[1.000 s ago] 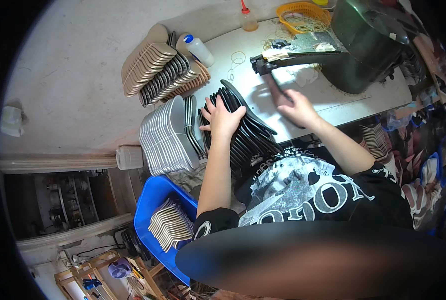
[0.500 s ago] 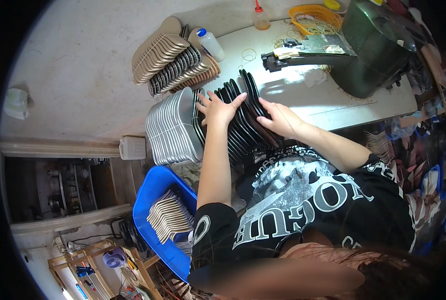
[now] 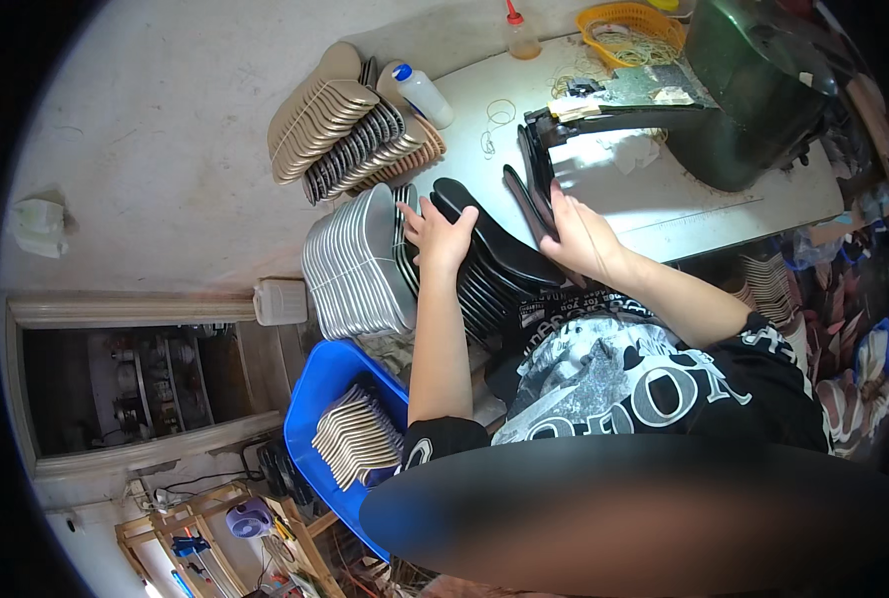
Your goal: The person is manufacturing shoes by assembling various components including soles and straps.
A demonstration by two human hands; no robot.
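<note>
A row of black shoe insoles [image 3: 504, 242] stands on edge in front of my body at the near side of the table. Over its top lies my left hand [image 3: 444, 236], thumb against the front insole and the other fingers spread across toward the far left end. Farther right, my right hand [image 3: 586, 239] grips a few separate black insoles [image 3: 536, 184], tilted apart from the row; its fingertips are partly hidden by them. Left of the row, touching it, is a bundle of silver-grey insoles [image 3: 357, 269] tied with a thin band.
Tied tan and dark insole bundles [image 3: 340, 115] lean by the wall beside a blue-capped bottle [image 3: 425, 98]. A dark green machine [image 3: 739, 120] reaches its arm over the white table [image 3: 684, 214]. A yellow basket [image 3: 614, 20] holds bands. A blue bin [image 3: 310, 439] with insoles stands at left.
My right hand has drawn a few black insoles away from the row, to the right. The row's front insole now leans with its face showing. My left hand stays on the row.
</note>
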